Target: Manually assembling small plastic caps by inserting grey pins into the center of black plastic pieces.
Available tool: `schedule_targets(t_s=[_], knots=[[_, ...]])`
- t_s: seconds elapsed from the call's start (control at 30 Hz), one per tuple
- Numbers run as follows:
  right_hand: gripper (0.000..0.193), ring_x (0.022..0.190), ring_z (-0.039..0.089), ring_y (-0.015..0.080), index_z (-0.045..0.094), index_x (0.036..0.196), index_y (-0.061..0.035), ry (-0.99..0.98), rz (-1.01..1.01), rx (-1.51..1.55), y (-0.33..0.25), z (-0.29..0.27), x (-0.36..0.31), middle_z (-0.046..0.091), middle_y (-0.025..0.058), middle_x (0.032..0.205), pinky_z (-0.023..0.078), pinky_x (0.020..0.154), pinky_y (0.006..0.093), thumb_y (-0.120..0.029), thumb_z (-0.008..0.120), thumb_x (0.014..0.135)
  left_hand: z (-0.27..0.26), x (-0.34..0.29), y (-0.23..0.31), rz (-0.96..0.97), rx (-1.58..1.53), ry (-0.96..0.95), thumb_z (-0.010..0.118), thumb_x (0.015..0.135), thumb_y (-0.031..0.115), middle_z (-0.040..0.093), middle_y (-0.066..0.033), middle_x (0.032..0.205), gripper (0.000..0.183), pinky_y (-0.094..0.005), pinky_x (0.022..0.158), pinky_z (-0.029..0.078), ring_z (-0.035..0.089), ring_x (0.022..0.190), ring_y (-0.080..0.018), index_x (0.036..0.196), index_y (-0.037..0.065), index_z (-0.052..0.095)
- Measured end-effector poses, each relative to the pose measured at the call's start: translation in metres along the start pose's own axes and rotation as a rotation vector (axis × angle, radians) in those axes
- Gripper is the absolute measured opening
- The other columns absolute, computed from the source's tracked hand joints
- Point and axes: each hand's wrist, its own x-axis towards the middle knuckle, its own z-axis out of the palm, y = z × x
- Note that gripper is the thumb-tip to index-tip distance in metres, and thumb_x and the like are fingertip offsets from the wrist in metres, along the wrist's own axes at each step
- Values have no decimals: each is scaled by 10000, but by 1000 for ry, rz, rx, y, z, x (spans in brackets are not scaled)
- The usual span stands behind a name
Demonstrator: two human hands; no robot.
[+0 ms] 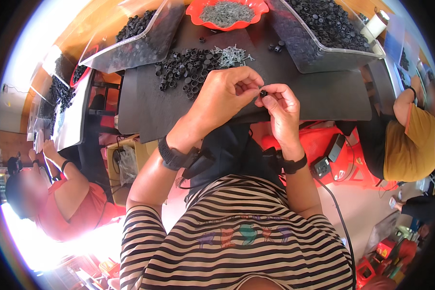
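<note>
Over the near edge of the dark work table, my two hands meet fingertip to fingertip. A small round black cap is pinched between the thumb and fingers of my right hand. My left hand is closed in a pinch right beside the cap; whatever its fingertips hold is too small to name. Just beyond my left hand lies a loose heap of black caps, some with their hollow side up. Small silvery screws lie in a pile touching that heap.
A red scalloped bowl of screws stands at the far middle. Clear bins of black caps, one left and one right, flank it. A few loose caps lie near the right bin. Other people sit at left and right.
</note>
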Motion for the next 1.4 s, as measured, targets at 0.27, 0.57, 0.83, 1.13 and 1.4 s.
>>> schedule_targets(t_s=[0.27, 0.57, 0.83, 1.13, 1.4], knots=[[144, 792, 663, 154, 609, 993, 49, -47, -55, -198, 3, 7, -3, 651, 86, 908, 537, 751, 260, 85, 615, 853, 2, -11, -5, 115, 170, 54, 675, 782, -3, 678, -98, 771, 136, -264, 619, 513, 660, 687, -147, 917, 3, 658], [110, 772, 675, 162, 619, 978, 58, -100, -7, -348, -1, 9, -7, 672, 102, 886, 546, 736, 255, 74, 599, 872, 14, -38, -26, 128, 112, 211, 680, 786, 15, 689, -126, 803, 132, -293, 646, 528, 698, 743, -222, 917, 2, 677], [140, 744, 651, 141, 612, 995, 23, -36, -27, -319, 3, 10, -5, 667, 93, 885, 538, 719, 262, -63, 648, 891, -17, -57, -38, 72, 140, 371, 725, 780, 47, 680, -106, 904, 160, -288, 646, 510, 647, 739, -173, 933, 14, 692], [140, 777, 658, 158, 614, 1017, 26, -36, -14, -201, 2, 10, -2, 664, 101, 905, 544, 747, 271, -31, 640, 891, -50, -71, -64, -102, 603, 411, 741, 755, 131, 614, -91, 863, 209, -376, 688, 493, 617, 763, -283, 910, 37, 636], [150, 815, 654, 150, 612, 1018, 25, -46, -58, -157, 3, 10, -3, 656, 92, 915, 564, 766, 288, 26, 639, 870, -32, -65, -30, -393, -185, 196, 673, 846, 23, 685, -91, 1018, 189, -257, 744, 518, 643, 894, -110, 1033, -1, 657]])
